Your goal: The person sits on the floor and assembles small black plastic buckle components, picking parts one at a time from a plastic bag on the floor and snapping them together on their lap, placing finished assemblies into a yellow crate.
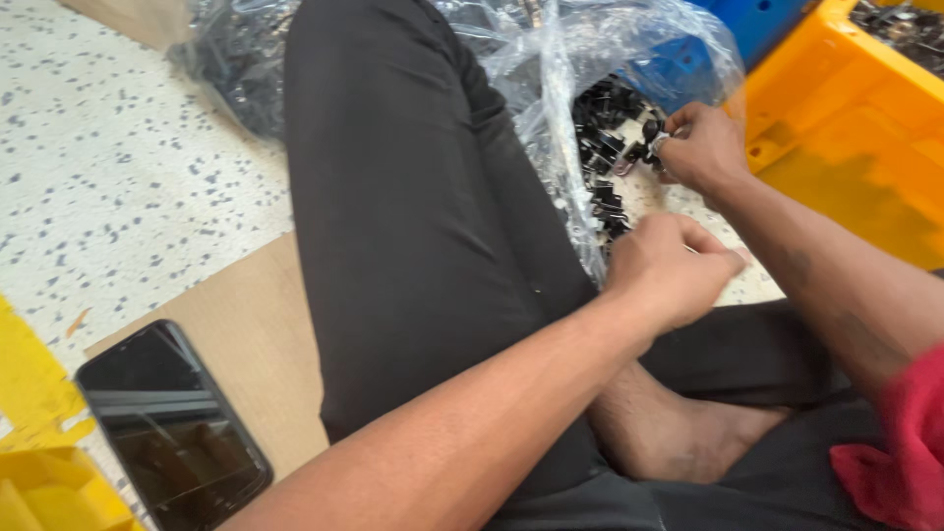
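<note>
I sit on the floor with one leg in black trousers (413, 226) stretched forward. A clear plastic bag (590, 59) lies open beyond my knee, with several small black parts (610, 128) spilling from it. My right hand (703, 147) reaches into that pile and pinches a small black and silver part at its fingertips. My left hand (674, 270) is curled shut nearer to me, beside the bag's edge; whether it holds anything is hidden by its fingers.
An orange plastic crate (855, 147) stands at the right, a blue one (757, 25) behind the bag. A dark phone (172, 423) lies on brown cardboard (246, 344) at the left, near a yellow bin (39, 482). Speckled floor (118, 167) spreads left.
</note>
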